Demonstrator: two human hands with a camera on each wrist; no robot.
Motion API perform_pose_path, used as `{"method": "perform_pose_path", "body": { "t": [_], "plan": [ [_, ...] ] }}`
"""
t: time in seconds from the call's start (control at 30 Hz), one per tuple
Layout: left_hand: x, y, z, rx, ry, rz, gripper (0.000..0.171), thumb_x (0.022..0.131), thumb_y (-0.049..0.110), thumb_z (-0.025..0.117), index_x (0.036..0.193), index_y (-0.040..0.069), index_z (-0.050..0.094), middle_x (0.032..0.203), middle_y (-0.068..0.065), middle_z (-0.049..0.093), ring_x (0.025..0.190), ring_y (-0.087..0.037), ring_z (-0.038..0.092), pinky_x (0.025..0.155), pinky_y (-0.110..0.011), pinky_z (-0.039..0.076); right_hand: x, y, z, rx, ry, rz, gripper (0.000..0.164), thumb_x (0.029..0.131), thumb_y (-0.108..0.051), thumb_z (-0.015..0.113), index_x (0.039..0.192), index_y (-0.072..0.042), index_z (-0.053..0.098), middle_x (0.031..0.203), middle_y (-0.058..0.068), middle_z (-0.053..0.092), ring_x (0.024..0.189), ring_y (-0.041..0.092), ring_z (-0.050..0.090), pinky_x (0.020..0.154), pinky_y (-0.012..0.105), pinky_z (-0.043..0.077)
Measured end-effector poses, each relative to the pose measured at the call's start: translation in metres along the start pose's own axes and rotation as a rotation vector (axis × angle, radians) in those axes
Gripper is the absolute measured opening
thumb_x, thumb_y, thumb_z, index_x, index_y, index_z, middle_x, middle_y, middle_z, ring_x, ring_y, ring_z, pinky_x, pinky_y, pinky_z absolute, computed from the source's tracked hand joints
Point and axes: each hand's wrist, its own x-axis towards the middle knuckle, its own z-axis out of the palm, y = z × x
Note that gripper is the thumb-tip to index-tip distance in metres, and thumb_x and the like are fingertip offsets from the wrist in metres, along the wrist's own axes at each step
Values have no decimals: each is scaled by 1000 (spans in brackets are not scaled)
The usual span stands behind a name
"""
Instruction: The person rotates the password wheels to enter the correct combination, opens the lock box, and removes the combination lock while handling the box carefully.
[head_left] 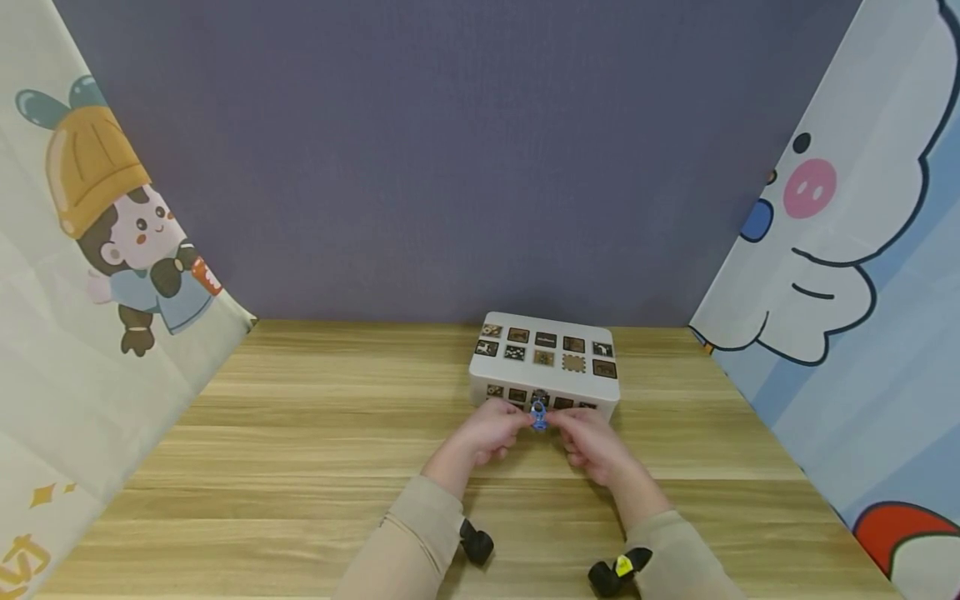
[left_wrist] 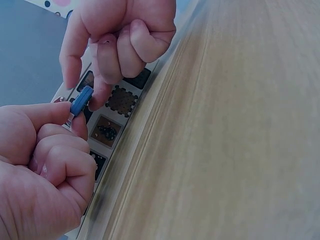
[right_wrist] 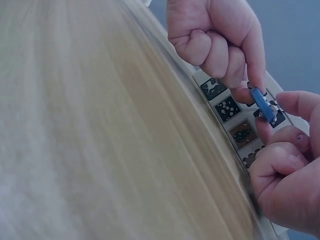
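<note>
No word or number can be read; a cut-off golden-yellow character [head_left: 25,554] is seen on the cream fabric panel [head_left: 82,408] at the head view's lower left, and brown-and-black square picture labels [head_left: 543,358] are borne by the white rectangular box [head_left: 558,377] just below and right of centre.

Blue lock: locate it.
In the head view, the lock is right of centre, by the front of the box, between the left hand and right hand.

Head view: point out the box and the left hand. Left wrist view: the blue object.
Box [head_left: 545,358], head view, middle of the top face.
Left hand [head_left: 490,429], head view, back of the hand.
Blue object [left_wrist: 81,101], left wrist view, its narrow side.
</note>
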Motion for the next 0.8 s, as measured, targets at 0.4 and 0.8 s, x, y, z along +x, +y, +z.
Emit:
{"method": "perform_pose_path", "body": {
  "t": [0.4,0.8],
  "plan": [
    [1,0,0,-16,-7,0,22,98,20,66,98,-1,73,51,8,34,42,-6,31,39,-21,30,1,2,6,-16,-17,-29,28,96,-16,66,112,7,67,57,-6,36,46,5,28,40,18,27],
    [1,0,0,-18,-8,8,20,98,18,65,97,-1,72,52,8,35,43,-6,31,40,-20,30,3,4,9,11,7,-15,20,95,-14,62,102,3,69,56,-6,34,45,6,27,39,19,26]
  ]
}}
